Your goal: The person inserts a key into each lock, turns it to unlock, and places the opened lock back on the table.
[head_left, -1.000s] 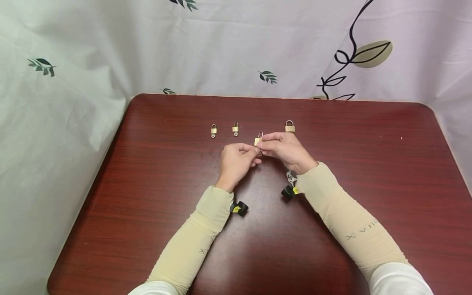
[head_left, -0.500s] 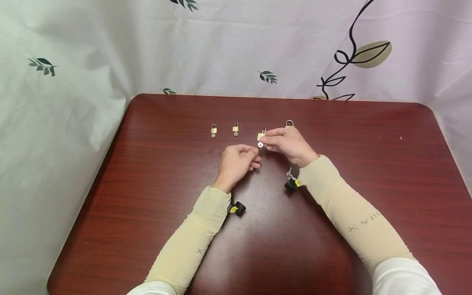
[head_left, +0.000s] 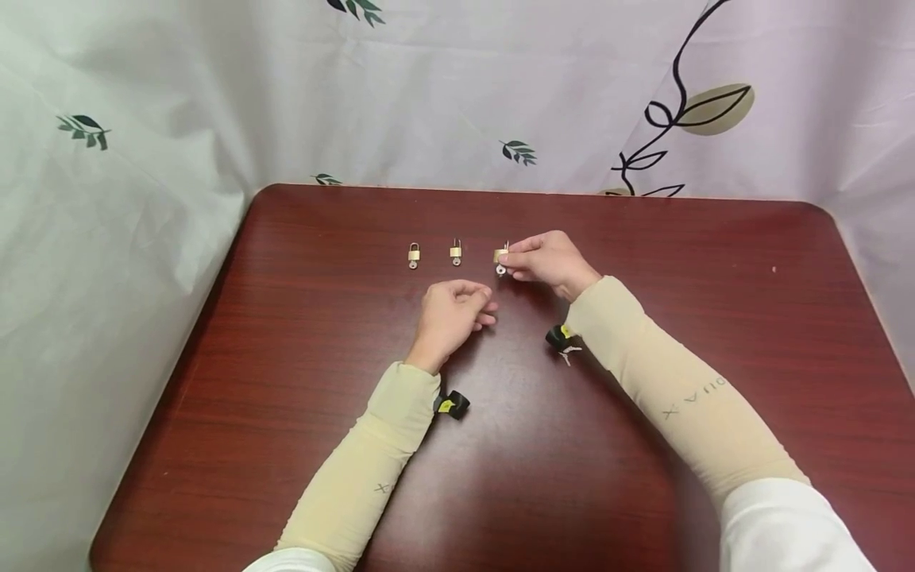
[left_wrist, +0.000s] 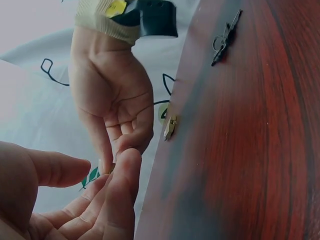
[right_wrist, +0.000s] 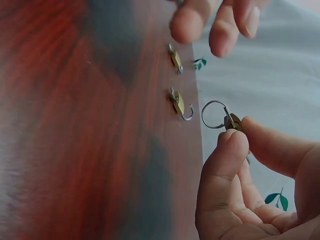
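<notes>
My right hand point(head_left: 554, 264) pinches a small brass padlock point(head_left: 499, 256) between thumb and fingertips, above the table's far half. A key point(head_left: 500, 270) hangs from its lower end, and a wire key ring point(right_wrist: 212, 114) shows in the right wrist view. My left hand point(head_left: 452, 318) holds nothing; its fingers are loosely bent, with the thumb point(left_wrist: 65, 170) apart from them in the left wrist view. Left of the held lock lie two more brass padlocks, one with its shackle swung out point(head_left: 456, 253) and another farther left point(head_left: 414, 256), each with a key.
Loose keys point(head_left: 568, 353) lie beneath my right wrist. Another brass padlock point(left_wrist: 170, 128), hidden behind my right hand in the head view, lies on the dark red table point(head_left: 286, 357). A leaf-patterned curtain point(head_left: 429, 95) hangs behind the table's far edge.
My right hand has drawn the padlock away from my left hand and toward the far side, level with the other padlocks. My left hand has let go and shifted slightly left.
</notes>
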